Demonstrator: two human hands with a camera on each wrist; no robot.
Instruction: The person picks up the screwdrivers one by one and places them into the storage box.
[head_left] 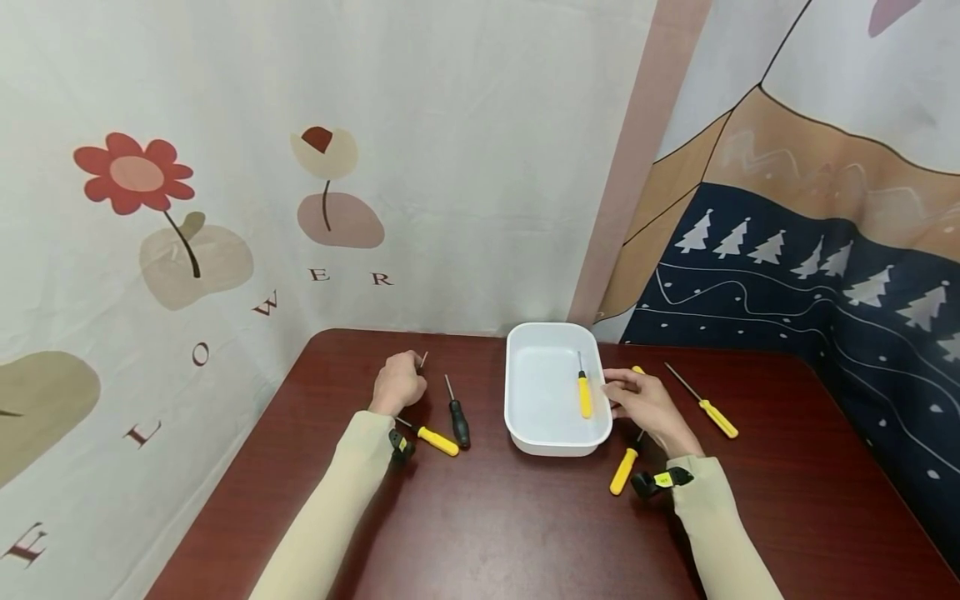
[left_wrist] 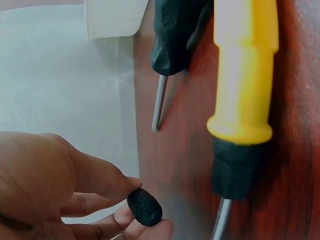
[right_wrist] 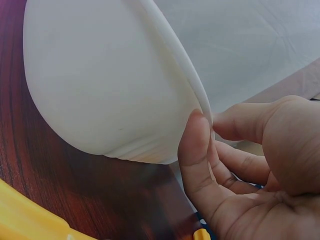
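left hand (head_left: 400, 385): thumb and fingertips pinched on a slim tool with a black rounded handle (left_wrist: 145, 207), at the far left part of the dark red-brown wooden table (head_left: 487, 525). in the head view its thin metal shaft points away from the person and slightly right; long axis runs near to far. handle mostly hidden by the fingers there; the left wrist view shows just its blunt end, foreshortened, shaft not visible. cannot tell whether the tip touches the table.

right hand (head_left: 651, 408): thumb and fingers closed over the right rim of a white rectangular plastic tray (head_left: 540, 379), long axis near to far. inside, a yellow-handled screwdriver (head_left: 585, 396), shaft pointing away.

beside the left hand: black-handled screwdriver (head_left: 459, 423), shaft away and slightly left; yellow-and-black-handled screwdriver (head_left: 437, 441), shaft toward upper left, cut off by the left wrist view's lower edge. a yellow piece (head_left: 637, 369) behind the right hand is mostly covered; kind unclear.
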